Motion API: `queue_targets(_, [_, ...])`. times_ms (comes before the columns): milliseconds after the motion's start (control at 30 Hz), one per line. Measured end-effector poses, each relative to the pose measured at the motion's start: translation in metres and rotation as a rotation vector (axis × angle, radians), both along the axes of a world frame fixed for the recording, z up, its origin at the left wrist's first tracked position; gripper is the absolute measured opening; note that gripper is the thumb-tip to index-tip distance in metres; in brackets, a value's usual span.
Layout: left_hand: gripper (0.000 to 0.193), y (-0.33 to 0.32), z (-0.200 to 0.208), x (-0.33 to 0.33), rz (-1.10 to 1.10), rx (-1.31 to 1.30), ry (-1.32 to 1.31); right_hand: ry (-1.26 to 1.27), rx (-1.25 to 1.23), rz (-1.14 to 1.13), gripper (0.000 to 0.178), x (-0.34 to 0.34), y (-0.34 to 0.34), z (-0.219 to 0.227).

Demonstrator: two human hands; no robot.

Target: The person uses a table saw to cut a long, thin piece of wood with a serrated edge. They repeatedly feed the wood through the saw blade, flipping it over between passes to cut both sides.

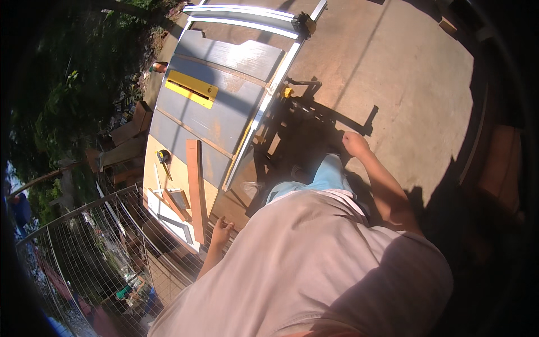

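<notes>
My left hand (pixel 222 231) hangs beside the near corner of a light wooden side panel (pixel 150 163), fingers loosely apart and holding nothing. It is nearest to a long reddish-brown board (pixel 194 185) lying on that panel, without touching it. My right hand (pixel 355 144) is curled closed over the concrete at the right, with nothing visible in it. Left of the board lie a black-and-yellow tape measure (pixel 163 156), a small try square (pixel 175 203) with a wooden handle, and a white sheet (pixel 172 226). The panel adjoins a grey table saw (pixel 230 98) with a yellow throat plate (pixel 191 89).
A silver rip fence (pixel 241 16) crosses the saw's far end, and a front rail (pixel 263 109) runs along its right side. A black metal bracket (pixel 359 126) sticks out over the concrete floor (pixel 410 84). Wire mesh (pixel 73 253) stands at the left; timber (pixel 499 168) lies far right.
</notes>
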State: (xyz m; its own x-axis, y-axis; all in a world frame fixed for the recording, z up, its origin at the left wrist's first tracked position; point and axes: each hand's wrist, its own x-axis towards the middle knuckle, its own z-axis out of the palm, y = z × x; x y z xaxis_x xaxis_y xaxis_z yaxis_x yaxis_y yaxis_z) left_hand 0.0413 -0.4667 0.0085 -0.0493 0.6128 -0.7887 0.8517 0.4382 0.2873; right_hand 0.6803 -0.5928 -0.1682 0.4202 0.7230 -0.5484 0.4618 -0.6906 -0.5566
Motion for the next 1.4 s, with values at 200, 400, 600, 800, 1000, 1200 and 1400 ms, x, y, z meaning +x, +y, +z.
queue_targets(200, [0.069, -0.009, 0.015, 0.013, -0.150, -0.107, 0.033, -0.018, 0.106, -0.115, 0.022, 0.035, 0.052, 0.004])
queue_targets(400, [0.066, 0.014, -0.020, 0.066, -0.165, -0.122, 0.000, 0.000, 0.146, -0.093, 0.023, 0.058, 0.098, -0.012])
queue_targets(600, [0.063, 0.061, -0.042, 0.140, -0.015, -0.118, -0.093, 0.123, 0.154, -0.101, 0.024, 0.074, 0.162, -0.036])
queue_targets(800, [0.060, 0.068, 0.002, 0.235, 0.053, -0.132, -0.045, 0.297, 0.227, -0.071, 0.021, 0.070, 0.240, -0.080])
queue_targets(1000, [0.061, 0.017, 0.057, 0.313, 0.336, -0.196, 0.048, 0.187, 0.150, 0.372, 0.031, 0.073, 0.317, -0.074])
queue_targets(1200, [0.065, -0.056, 0.065, 0.341, 0.497, -0.190, 0.094, 0.264, 0.129, 0.286, 0.043, 0.088, 0.386, -0.109])
queue_targets(1400, [0.060, -0.075, 0.110, 0.413, 0.665, -0.183, 0.167, 0.271, 0.373, 0.177, 0.047, 0.066, 0.405, -0.139])
